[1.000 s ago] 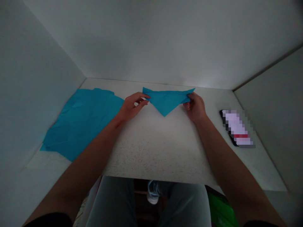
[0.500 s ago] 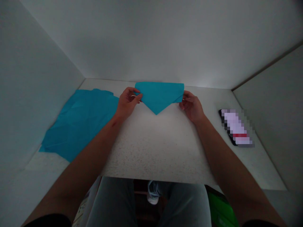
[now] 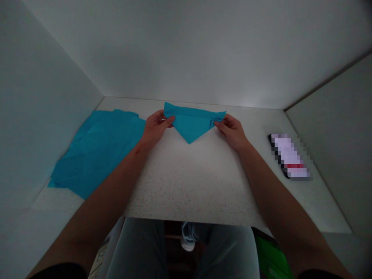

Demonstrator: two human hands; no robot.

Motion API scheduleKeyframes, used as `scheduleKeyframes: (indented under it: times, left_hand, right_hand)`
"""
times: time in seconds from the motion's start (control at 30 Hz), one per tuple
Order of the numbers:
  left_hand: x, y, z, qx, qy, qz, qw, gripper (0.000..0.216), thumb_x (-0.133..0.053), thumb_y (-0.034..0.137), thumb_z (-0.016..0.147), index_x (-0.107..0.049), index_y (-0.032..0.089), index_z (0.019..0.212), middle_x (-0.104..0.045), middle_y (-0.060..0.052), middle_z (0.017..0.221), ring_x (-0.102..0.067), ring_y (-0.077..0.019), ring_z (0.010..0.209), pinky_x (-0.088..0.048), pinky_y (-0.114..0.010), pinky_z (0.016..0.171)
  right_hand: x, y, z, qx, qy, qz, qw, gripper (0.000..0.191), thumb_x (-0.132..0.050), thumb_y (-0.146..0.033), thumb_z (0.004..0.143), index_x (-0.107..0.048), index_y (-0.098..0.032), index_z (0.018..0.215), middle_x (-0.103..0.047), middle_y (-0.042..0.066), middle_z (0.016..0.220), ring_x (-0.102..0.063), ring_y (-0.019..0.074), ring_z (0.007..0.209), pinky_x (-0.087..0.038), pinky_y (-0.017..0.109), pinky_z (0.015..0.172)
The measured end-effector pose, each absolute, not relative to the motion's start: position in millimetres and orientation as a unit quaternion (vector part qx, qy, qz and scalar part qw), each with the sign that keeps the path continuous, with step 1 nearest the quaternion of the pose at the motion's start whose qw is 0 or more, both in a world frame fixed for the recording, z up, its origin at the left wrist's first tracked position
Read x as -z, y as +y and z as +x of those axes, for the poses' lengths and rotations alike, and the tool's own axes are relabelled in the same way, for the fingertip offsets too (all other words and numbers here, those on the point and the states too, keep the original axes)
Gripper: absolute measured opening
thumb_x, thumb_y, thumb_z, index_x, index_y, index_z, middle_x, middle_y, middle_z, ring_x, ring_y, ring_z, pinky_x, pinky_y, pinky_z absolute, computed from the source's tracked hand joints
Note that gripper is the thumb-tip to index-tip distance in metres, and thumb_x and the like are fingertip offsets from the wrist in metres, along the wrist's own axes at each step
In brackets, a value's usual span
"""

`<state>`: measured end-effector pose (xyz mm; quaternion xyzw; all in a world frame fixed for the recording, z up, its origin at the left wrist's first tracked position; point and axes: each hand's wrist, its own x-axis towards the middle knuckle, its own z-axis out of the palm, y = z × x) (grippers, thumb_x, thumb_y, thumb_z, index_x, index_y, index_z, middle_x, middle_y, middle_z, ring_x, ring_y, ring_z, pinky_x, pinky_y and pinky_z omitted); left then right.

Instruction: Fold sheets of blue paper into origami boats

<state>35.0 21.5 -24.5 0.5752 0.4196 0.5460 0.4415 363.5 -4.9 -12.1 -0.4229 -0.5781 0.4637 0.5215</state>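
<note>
A folded turquoise sheet (image 3: 190,122), paper or thin cloth, is stretched between my two hands near the back of the table. Its lower edge comes to a point facing me, and a creased band runs along its top. My left hand (image 3: 158,124) pinches the left corner, thumb in front and fingers behind. At the right corner, my right hand (image 3: 232,131) grips with the thumb over a small fold. Larger turquoise sheets (image 3: 99,149), wrinkled and flat, lie on the left of the table, partly behind my left forearm.
The white speckled table (image 3: 188,186) meets walls at the back and both sides. A phone (image 3: 290,157) with a blurred screen lies at the right. Below the front edge are my legs, a shoe (image 3: 187,242) and a green object (image 3: 273,257) at lower right.
The sheet's top edge has tipped down toward me, showing a creased band. My right thumb has come round to the front of the right corner. The left grip stays about the same.
</note>
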Motion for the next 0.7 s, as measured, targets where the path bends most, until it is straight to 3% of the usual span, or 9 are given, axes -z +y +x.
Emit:
scheduleKeyframes:
  times: [0.2,0.37,0.57,0.7]
  left_hand:
    - [17.0,15.6,39.1,-0.559,0.402,0.548,0.476,0.056,-0.100,0.064,0.075,-0.077,0.020,0.102,-0.077,-0.002,0.091,-0.073,-0.0141,0.077,-0.069,-0.029,0.074]
    - [13.3,12.8,44.1,-0.549,0.387,0.558,0.487,0.049,-0.100,0.057,0.074,-0.074,0.022,0.097,-0.076,0.000,0.089,-0.070,-0.0131,0.070,-0.066,-0.026,0.064]
    - [12.0,11.5,42.2,-0.540,0.414,0.547,0.487,0.018,-0.084,0.036,0.079,-0.078,0.022,0.088,-0.075,-0.001,0.083,-0.068,-0.0110,0.062,-0.064,-0.026,0.067]
    - [11.6,11.4,37.7,-0.539,0.433,0.517,0.505,0.021,-0.073,0.031,0.080,-0.085,0.022,0.095,-0.077,-0.003,0.083,-0.071,-0.0135,0.070,-0.065,-0.028,0.074]
  right_hand:
    - [10.7,-9.3,360.9,-0.471,-0.599,-0.432,0.483,0.051,-0.094,-0.067,0.085,-0.076,-0.027,0.111,-0.075,-0.003,0.080,-0.040,0.0059,0.044,-0.028,0.024,0.038]
    - [11.8,-5.7,362.4,-0.481,-0.577,-0.423,0.506,0.055,-0.094,-0.070,0.083,-0.064,-0.029,0.104,-0.070,-0.006,0.070,-0.043,0.0077,0.042,-0.031,0.023,0.038]
    - [13.9,-2.2,365.1,-0.480,-0.545,-0.428,0.538,0.029,-0.084,-0.054,0.088,-0.072,-0.028,0.094,-0.064,-0.004,0.068,-0.050,0.0103,0.046,-0.041,0.025,0.044]
    - [16.8,-1.3,366.7,-0.480,-0.531,-0.429,0.552,0.020,-0.081,-0.044,0.084,-0.076,-0.029,0.096,-0.058,-0.006,0.068,-0.055,0.0109,0.047,-0.048,0.026,0.048]
